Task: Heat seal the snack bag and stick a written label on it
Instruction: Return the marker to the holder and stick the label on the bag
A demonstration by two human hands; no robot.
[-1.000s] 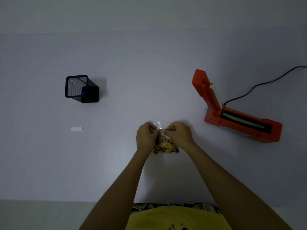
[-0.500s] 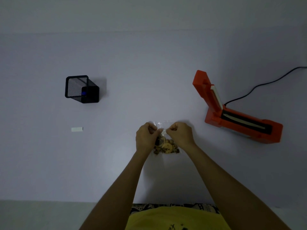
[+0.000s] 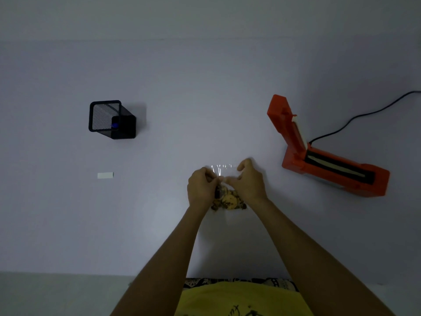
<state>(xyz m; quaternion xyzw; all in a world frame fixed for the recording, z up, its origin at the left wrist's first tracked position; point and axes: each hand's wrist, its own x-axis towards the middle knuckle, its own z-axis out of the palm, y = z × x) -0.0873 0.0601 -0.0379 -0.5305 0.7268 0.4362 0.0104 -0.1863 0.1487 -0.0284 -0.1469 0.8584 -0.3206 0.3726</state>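
A clear snack bag (image 3: 229,198) with brown and yellow snacks lies on the white table near the middle. My left hand (image 3: 201,190) and my right hand (image 3: 249,181) both pinch the bag's open top edge, which glints between them. An orange heat sealer (image 3: 330,156) stands to the right with its lid raised. A small white label (image 3: 105,175) lies flat at the left. A black mesh pen holder (image 3: 111,119) stands at the far left with a blue-tipped pen inside.
A black power cord (image 3: 364,112) runs from the sealer off the right edge. The table's near edge (image 3: 68,273) lies close to my body. Bare table surface (image 3: 182,110) spreads between the pen holder and the sealer.
My right hand has shifted slightly right along the bag's top, spreading the opening wider. The bag's top edge now shows more. The other objects have stayed in place.
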